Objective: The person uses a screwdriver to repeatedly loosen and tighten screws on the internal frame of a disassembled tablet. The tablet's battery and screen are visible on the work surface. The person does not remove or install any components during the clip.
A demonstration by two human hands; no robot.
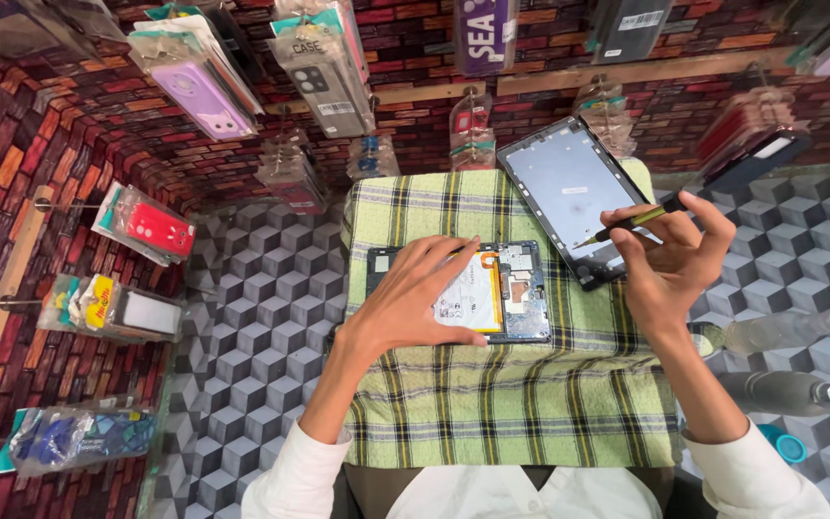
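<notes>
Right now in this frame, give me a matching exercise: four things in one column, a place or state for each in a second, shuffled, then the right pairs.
Things:
1. left hand
2. right hand
3. opened phone
4. detached phone panel

Places or states:
A. lies tilted at the checked cloth's far right corner
B. pinches a thin screwdriver
C. rests spread on the opened phone
D. lies flat mid-cloth, battery and circuit board showing

Pairs: 1-C, 2-B, 3-D, 4-A
</notes>
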